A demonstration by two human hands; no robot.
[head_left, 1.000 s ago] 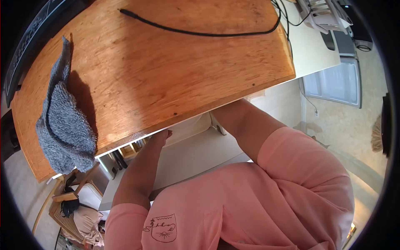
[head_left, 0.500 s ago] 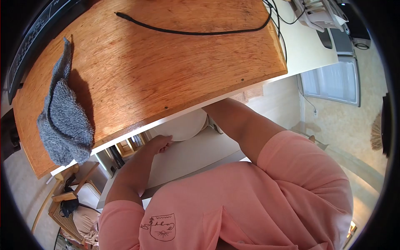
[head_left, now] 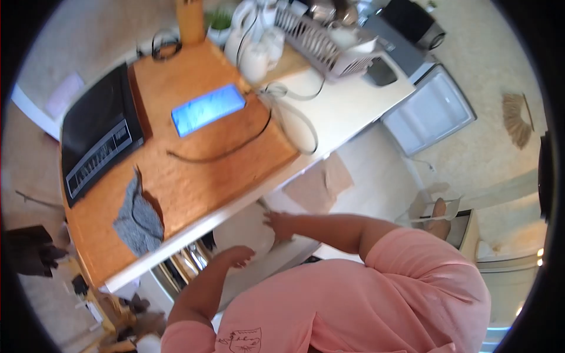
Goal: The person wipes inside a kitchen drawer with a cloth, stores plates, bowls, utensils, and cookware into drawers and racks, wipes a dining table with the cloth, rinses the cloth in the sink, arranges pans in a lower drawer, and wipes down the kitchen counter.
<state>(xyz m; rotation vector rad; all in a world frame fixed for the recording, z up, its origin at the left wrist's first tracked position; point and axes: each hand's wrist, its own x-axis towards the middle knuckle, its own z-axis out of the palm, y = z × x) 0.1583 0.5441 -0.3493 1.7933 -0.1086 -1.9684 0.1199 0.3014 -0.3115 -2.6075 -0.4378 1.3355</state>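
Note:
A pale, round, plate-like thing (head_left: 240, 228) lies in the pulled-out drawer under the wooden counter (head_left: 235, 176). My left hand (head_left: 234, 256) is at its near left edge, palm down, fingers loosely bent and a little apart. At its right edge my right hand (head_left: 279, 225) has its fingers spread. Motion blur hides whether either hand touches the rim. Left of the plate-like thing, shiny utensils (head_left: 194, 257) show in the drawer.
On the counter lie a grey cloth (head_left: 139, 220), a black cooktop (head_left: 103, 132), a lit phone-like screen (head_left: 209, 109) and a black cable (head_left: 218, 157). A dish rack (head_left: 321, 44) and white jugs (head_left: 254, 56) stand behind. An open fridge-like door (head_left: 429, 112) is at right.
My view has tilted up, bringing the cooktop, screen and dish rack into sight. My right hand, hidden under the counter edge before, now shows. More of the drawer's utensils are visible.

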